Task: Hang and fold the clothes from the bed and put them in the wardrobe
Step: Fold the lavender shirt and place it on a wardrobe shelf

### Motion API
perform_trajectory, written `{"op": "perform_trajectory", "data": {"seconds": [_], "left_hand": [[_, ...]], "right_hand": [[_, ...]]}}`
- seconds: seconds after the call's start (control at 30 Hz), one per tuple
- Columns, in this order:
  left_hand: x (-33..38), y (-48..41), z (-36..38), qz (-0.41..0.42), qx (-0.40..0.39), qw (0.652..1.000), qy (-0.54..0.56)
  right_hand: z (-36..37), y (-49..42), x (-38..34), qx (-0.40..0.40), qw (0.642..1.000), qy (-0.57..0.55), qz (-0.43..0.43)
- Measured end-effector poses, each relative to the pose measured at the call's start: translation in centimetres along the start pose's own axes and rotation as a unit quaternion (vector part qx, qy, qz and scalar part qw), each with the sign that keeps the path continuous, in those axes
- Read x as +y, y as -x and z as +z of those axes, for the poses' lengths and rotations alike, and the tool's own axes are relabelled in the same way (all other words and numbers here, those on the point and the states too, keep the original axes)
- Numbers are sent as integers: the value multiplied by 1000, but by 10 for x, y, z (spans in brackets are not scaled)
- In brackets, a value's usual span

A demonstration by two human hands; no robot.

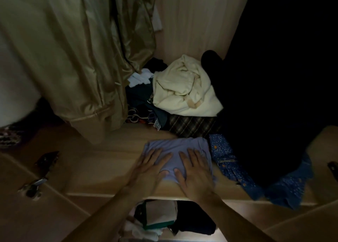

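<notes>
My left hand [146, 170] and right hand [194, 174] press flat, fingers spread, on folded lilac garment [175, 146], now on wardrobe shelf [102, 161]; cream sweater [184, 91] heap behind unfolded.

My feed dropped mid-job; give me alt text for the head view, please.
The left hand and right hand press flat on a folded lilac garment on a wooden wardrobe shelf. Behind it lie a plaid cloth and a crumpled cream garment, with a blue patterned cloth to the right. A shiny olive garment hangs at left.
</notes>
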State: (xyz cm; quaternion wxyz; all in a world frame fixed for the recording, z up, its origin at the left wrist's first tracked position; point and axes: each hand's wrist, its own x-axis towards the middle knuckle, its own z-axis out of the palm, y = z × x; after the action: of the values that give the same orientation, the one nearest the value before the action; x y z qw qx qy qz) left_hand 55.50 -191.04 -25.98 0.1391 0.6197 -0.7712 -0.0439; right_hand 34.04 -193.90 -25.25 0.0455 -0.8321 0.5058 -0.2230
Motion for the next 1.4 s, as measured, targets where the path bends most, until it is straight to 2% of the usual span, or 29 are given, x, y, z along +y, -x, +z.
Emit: {"op": "perform_trajectory", "data": {"seconds": [0.23, 0.4, 0.5, 0.6, 0.73, 0.8, 0.93, 1.17, 1.3, 1.4], "left_hand": [[2, -6, 3, -66, -30, 997, 19], [5, 0, -8, -67, -79, 995, -14], [15, 8, -36, -28, -38, 999, -20], [19, 23, -45, 47, 23, 996, 75], [33, 46, -54, 7, 79, 988, 131], [39, 53, -57, -25, 78, 983, 167], [55, 73, -61, -34, 33, 977, 207], [106, 120, -90, -20, 28, 990, 135], [139, 154, -95, -5, 24, 997, 77], [181, 194, -96, -35, 3, 997, 70]], "right_hand": [[-4, -11, 3, -43, 999, -8, -6], [-18, -5, 3, -101, 994, -48, 1], [-33, 16, -1, -59, 997, -47, 17], [-56, 39, -4, -42, 998, -19, 43], [-87, 70, -10, -17, 997, 21, 70], [-99, 88, -16, -8, 997, 33, 68], [-120, 127, -32, 8, 997, 32, 74], [-157, 180, -54, 13, 995, 33, 91], [-183, 219, -61, 27, 997, 30, 73], [-200, 259, -58, 22, 997, 3, 77]]}}
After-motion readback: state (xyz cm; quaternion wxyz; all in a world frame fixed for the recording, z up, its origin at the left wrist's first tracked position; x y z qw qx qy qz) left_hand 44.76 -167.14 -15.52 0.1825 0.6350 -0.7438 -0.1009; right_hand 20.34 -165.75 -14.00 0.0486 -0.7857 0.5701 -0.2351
